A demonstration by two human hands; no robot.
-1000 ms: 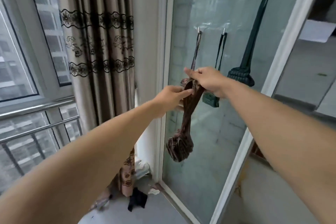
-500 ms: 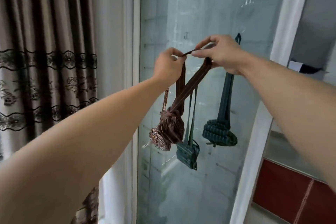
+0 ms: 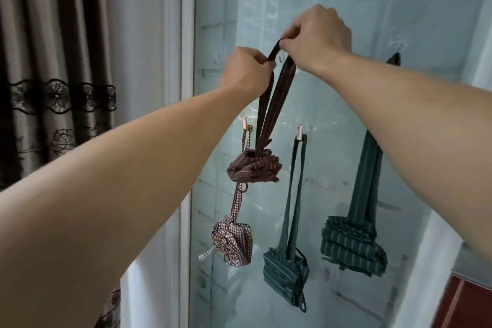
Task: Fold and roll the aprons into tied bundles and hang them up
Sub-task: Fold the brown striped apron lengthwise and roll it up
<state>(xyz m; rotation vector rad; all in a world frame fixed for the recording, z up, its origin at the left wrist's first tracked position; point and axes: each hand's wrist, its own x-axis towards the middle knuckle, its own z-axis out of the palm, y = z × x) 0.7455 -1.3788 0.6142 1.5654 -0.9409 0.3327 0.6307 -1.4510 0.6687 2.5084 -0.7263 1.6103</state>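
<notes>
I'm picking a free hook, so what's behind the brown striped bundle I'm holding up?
Behind the brown bundle runs the checked bundle's strap, hung from a metal hook on the glass door. Its middle stretch is covered.

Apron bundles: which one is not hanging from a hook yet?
The brown striped bundle; both hands hold its strap loop. The checked and two green ones hang from hooks.

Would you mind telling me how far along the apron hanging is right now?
Done: the checked bundle, small green bundle and large green bundle hang on the glass door. In hand: left hand and right hand hold the brown bundle's strap loop at an upper hook. Left: hooking and releasing it.
</notes>
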